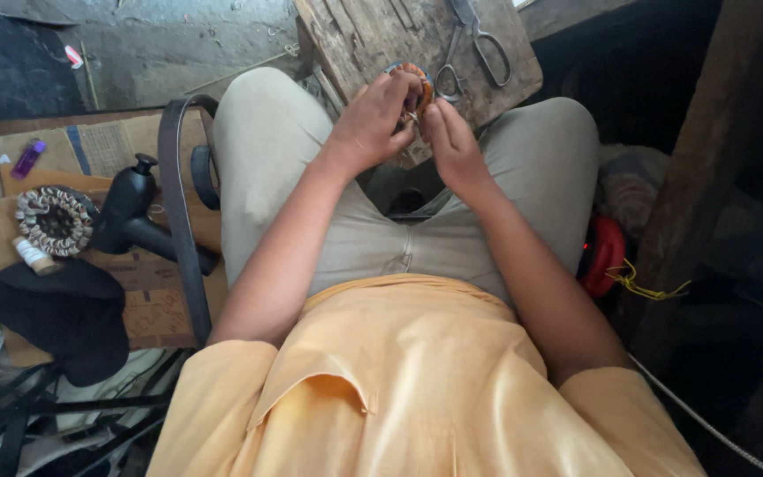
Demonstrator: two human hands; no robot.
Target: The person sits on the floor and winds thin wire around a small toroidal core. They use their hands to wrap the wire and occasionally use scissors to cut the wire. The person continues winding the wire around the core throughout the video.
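I sit with my knees apart, and both hands meet over a worn wooden board (373, 35) between them. My left hand (373, 119) holds a round motor stator wound with copper wire (419, 75), its fingers curled around the rim. My right hand (450, 141) is beside it, with its fingertips pinched at the stator's lower edge. What the right fingers pinch is too small to tell. Metal scissors (480, 40) lie on the board just beyond the stator.
On cardboard at my left lie a second wound stator (53, 221), a black heat gun (134, 208), a thread spool (35, 256), a purple lighter (28, 157) and a dark belt (177, 194). A red object (604, 252) with a yellow cord sits by my right thigh. A wooden post (717, 150) stands at right.
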